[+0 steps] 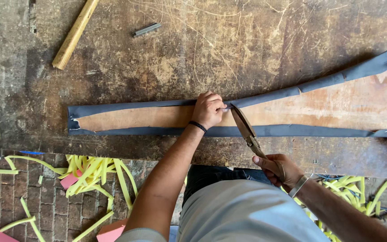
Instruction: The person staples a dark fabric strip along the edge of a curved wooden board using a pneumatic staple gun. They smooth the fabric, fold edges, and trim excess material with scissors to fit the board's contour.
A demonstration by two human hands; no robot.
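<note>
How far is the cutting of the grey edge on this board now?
Done: one notch shows in the grey edging further right. In hand: the left hand pinches the edging while the right hand holds shears with their tips at it. Left: the stretch on the left and the near strip show no cuts.

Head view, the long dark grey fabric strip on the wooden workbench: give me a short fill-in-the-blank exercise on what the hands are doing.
1. The right hand holds the handles of the metal ____, blades at the long dark grey fabric strip.
2. The left hand presses the strip against the worn wooden ____.
3. A thin black ____ circles the left wrist.
4. Strips of ____ foam offcuts litter the brick floor.

Missing words: shears; workbench; band; yellow
</note>
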